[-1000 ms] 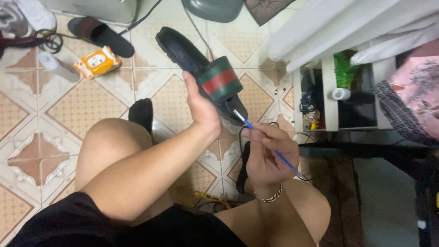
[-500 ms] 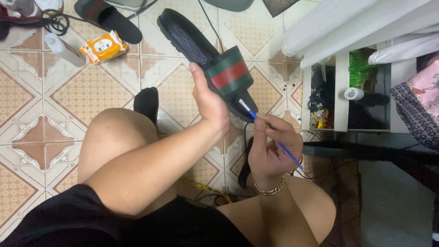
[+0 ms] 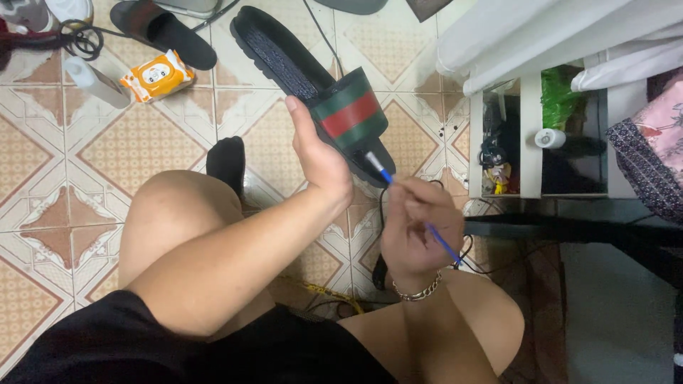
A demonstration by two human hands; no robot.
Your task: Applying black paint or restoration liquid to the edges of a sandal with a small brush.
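Lighting: even, fairly bright indoor light from above; soft, short shadows on the tiled floor (image 3: 92, 163). Glare: none strong (white cloth (image 3: 512, 35) near washed out). Dark zone: lower right. Focus: mostly sharp; right hand (image 3: 413, 227) slightly motion-blurred. Distortion: mild wide-angle stretch at edges.

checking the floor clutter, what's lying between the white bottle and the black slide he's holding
In the head view, an orange wipes packet lies on the tiles between the white bottle and the held slide.
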